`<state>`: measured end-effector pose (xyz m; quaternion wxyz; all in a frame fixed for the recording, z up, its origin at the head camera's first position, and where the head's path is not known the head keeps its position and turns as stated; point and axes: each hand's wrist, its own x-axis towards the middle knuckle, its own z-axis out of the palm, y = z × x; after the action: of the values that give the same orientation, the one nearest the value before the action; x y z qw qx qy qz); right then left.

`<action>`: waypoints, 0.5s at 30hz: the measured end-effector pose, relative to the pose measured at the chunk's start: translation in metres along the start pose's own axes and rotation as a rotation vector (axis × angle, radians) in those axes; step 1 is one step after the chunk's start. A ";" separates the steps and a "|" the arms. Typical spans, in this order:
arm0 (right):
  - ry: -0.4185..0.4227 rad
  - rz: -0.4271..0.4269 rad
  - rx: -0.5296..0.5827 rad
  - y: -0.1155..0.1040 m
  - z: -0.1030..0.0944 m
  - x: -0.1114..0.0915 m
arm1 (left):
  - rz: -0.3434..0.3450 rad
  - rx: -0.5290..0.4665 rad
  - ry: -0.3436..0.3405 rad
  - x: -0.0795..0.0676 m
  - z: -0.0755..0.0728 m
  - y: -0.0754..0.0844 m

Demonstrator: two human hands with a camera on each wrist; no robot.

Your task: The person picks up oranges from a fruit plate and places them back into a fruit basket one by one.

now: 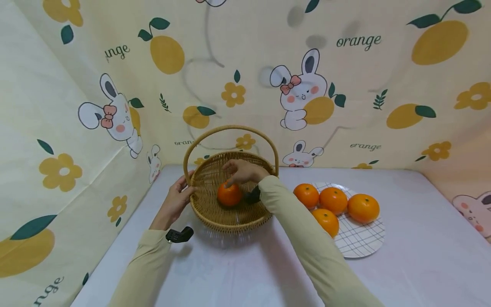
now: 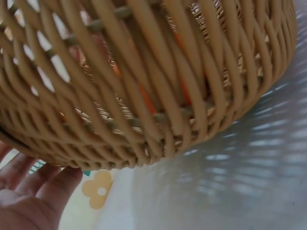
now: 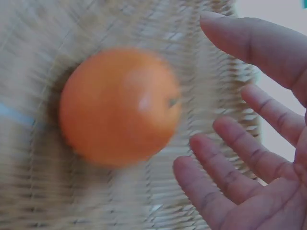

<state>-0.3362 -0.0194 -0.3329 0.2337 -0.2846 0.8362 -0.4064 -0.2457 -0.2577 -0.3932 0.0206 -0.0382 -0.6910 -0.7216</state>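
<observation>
A wicker basket [image 1: 234, 226] with a tall arched handle stands on the table, tilted so its inside shows in the head view. At its left rim, by the handle's foot, my left hand [image 1: 178, 200] grips the edge; its fingers [image 2: 60, 187] also show against the weave in the left wrist view. One orange [image 1: 229, 195] lies inside the basket. Over it is my right hand [image 1: 245, 171]. The right wrist view shows this hand's fingers [image 3: 235, 175] spread and relaxed beside the orange [image 3: 120, 108], with a gap between them.
To the right of the basket, a white plate with a grid pattern [image 1: 364, 243] holds several oranges [image 1: 333, 200]. My right forearm [image 1: 307, 238] passes between the basket and the plate. A printed cloth [image 1: 245, 68] hangs behind the table [image 1: 230, 277] and along its left side.
</observation>
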 end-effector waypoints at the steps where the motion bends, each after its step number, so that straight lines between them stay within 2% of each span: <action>1: 0.007 -0.025 0.024 -0.002 -0.002 -0.001 | 0.000 0.003 -0.004 0.000 0.000 0.000; 8: 0.059 -0.210 0.127 -0.015 -0.008 -0.013 | -0.003 -0.012 -0.027 0.000 -0.001 -0.001; 11: 0.083 -0.250 0.153 -0.019 -0.010 -0.023 | 0.003 -0.013 -0.030 -0.001 -0.001 -0.002; 15: 0.108 -0.272 0.221 -0.024 -0.013 -0.041 | 0.007 -0.062 -0.049 -0.001 0.000 -0.004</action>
<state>-0.3080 0.0028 -0.2995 0.1613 -0.3456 0.7514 -0.5385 -0.2448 -0.2579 -0.3971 0.0052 -0.0589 -0.6685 -0.7414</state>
